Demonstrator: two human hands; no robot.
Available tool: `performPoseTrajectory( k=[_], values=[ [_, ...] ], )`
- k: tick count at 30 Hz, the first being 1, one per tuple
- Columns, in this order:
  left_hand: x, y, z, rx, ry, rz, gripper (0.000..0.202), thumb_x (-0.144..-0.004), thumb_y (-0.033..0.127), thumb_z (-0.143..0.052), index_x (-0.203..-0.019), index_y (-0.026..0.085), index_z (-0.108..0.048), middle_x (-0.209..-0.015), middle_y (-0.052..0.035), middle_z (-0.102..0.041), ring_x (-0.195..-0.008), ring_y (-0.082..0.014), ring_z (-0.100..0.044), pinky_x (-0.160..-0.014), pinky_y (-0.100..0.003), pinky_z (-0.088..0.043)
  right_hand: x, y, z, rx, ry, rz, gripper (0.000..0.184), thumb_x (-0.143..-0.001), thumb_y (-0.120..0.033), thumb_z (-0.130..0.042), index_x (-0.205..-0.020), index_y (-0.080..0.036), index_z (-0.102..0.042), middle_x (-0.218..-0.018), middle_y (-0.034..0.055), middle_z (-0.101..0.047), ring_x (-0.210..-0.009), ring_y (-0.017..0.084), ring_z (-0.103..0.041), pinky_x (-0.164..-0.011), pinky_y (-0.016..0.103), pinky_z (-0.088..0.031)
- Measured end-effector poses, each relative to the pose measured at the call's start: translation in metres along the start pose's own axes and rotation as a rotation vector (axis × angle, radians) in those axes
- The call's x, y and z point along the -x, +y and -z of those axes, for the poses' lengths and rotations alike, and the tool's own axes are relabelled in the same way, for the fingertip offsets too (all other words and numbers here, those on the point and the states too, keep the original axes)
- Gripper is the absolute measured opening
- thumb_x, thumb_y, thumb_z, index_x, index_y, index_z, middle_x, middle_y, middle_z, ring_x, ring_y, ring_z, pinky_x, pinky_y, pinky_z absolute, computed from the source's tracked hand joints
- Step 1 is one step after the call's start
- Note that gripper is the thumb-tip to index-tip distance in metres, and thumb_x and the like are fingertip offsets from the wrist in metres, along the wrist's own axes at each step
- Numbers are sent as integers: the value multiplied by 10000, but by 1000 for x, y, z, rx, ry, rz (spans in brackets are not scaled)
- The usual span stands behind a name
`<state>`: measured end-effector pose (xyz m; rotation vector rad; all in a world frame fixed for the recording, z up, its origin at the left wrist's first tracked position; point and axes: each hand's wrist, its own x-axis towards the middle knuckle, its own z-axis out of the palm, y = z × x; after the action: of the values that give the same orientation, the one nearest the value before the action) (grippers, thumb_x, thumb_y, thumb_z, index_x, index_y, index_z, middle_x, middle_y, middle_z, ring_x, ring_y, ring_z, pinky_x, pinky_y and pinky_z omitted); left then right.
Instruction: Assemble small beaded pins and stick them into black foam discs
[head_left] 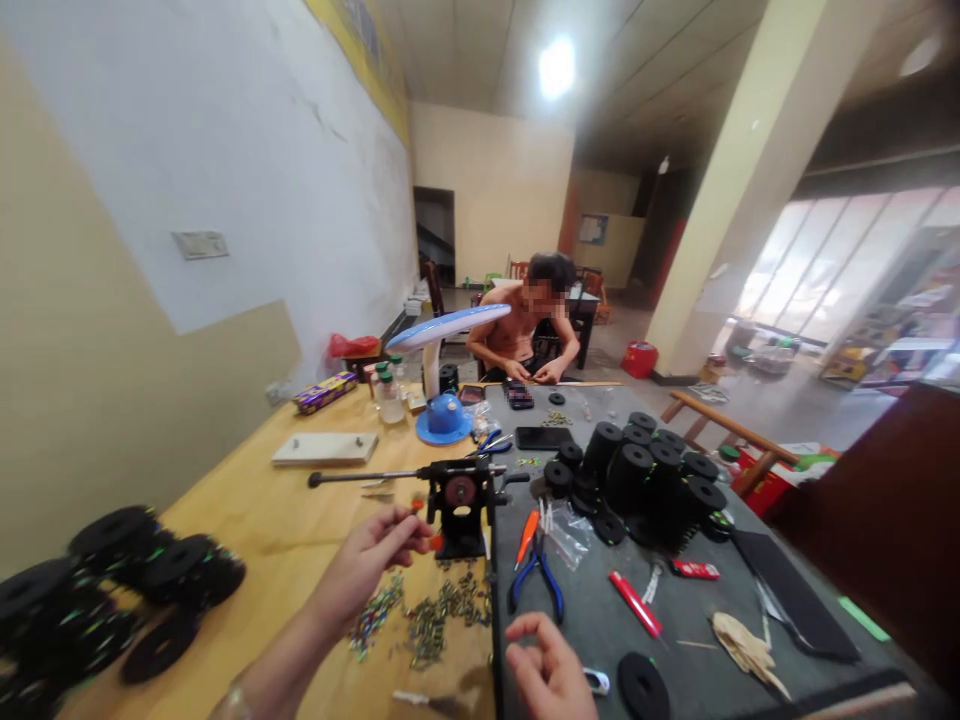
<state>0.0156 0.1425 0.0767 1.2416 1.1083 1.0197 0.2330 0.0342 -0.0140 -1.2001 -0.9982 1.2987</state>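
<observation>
My left hand (pixel 390 540) is closed in a pinch at the left side of a black metal tool with a crank and a long rod (pixel 459 505). A bit of orange (pixel 435 542) shows at its fingertips; its kind is too small to make out. My right hand (pixel 551 668) hovers low over the grey mat (pixel 585 625), fingers loosely curled and apart, with nothing visible in them. Small brass-coloured metal pieces (pixel 435 620) and tiny multicoloured pieces (pixel 377 610) lie below the tool. Blue-handled pliers (pixel 537 585) rest just beyond my right hand.
Black foam spools (pixel 630 480) stand stacked at right, more (pixel 120 590) at left. A blue desk lamp (pixel 444 415), a phone (pixel 544 438), a red lighter (pixel 694 570), a red tube (pixel 634 603) and a cloth glove (pixel 746 645) are around. Another person (pixel 525 330) sits opposite.
</observation>
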Motion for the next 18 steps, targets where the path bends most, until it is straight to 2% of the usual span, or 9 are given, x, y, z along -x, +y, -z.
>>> performPoseTrajectory(
  k=[1,3,7,11,13,16,18],
  values=[
    [4,-4,-6,84,-14,41,326,-697,473,-651,-767,159,-596,-808,-72,-685,-699,-150,-613,-588,-225,-455,-4,-9,-3,40,-30,8,402,-677,-523,-686,-822,-165,-576,-434,-115,-281,-401,58,-216,-411,194,-147],
    [11,-12,-17,266,-43,129,276,-700,410,-677,-760,157,-587,-780,-54,-668,-669,-128,-608,-563,-203,-447,-13,-25,-7,106,8,57,422,-699,-509,-668,-899,-144,-599,-464,-104,-291,-434,69,-228,-424,202,-147],
    [26,-24,-32,464,-81,255,197,-741,341,-658,-754,159,-582,-788,-47,-657,-653,-115,-613,-550,-194,-461,-24,-35,-18,130,-121,61,459,-737,-491,-643,-1008,-124,-598,-473,-98,-314,-441,70,-239,-427,203,-156],
    [34,-32,-38,520,-65,300,170,-759,319,-646,-738,163,-583,-773,-41,-655,-642,-109,-618,-558,-196,-476,-23,-32,-31,-25,-284,-111,474,-702,-552,-649,-921,-135,-596,-473,-107,-320,-388,46,-209,-391,197,-143],
    [36,-35,-40,550,-51,290,176,-740,316,-666,-735,165,-577,-770,-37,-657,-649,-112,-622,-564,-199,-478,-20,-32,-37,-89,-320,-184,477,-658,-561,-684,-858,-140,-581,-469,-115,-317,-368,33,-192,-379,193,-131],
    [38,-39,-43,566,-34,261,222,-697,335,-703,-751,172,-563,-778,-34,-664,-674,-124,-627,-584,-214,-476,-18,-32,-39,-126,-288,-216,446,-624,-548,-719,-726,-155,-533,-447,-122,-311,-355,23,-195,-371,188,-113],
    [39,-41,-46,485,-11,215,249,-679,355,-711,-757,175,-559,-805,-38,-670,-700,-134,-624,-594,-222,-467,-19,-31,-37,-119,-233,-206,434,-642,-545,-707,-674,-162,-506,-422,-121,-312,-350,25,-205,-370,187,-101]
  ],
)
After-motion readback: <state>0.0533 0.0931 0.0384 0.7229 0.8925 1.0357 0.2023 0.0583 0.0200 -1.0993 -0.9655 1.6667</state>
